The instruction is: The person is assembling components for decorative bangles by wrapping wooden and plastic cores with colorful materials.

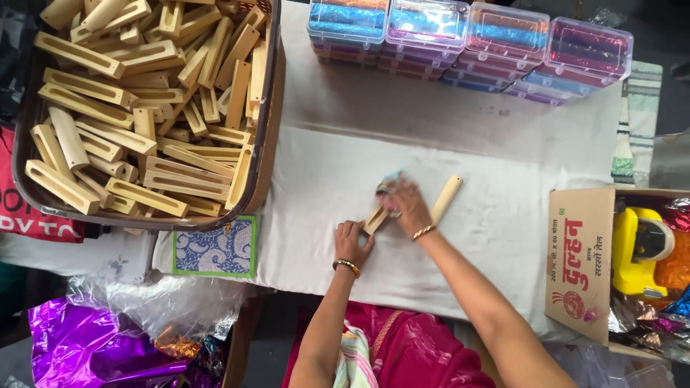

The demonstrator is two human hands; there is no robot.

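A white cloth-covered table fills the middle of the view. At its far left sits a big dark tray heaped with pale slotted wooden blocks. Along the far edge runs a row of clear plastic boxes stacked with shiny coloured sheets. At the right a cardboard carton lies open with a yellow tape dispenser inside. On the near left lie purple foil and a blue patterned card.

In the middle of the cloth, the left hand is curled narrow, its fingers pinching the near end of a small wooden block, which lies tilted on the table. The right hand presses down over the block's far end, fingers bent around a crumpled bit of blue-pink foil. Just right of that hand a second wooden block lies apart on the cloth, untouched
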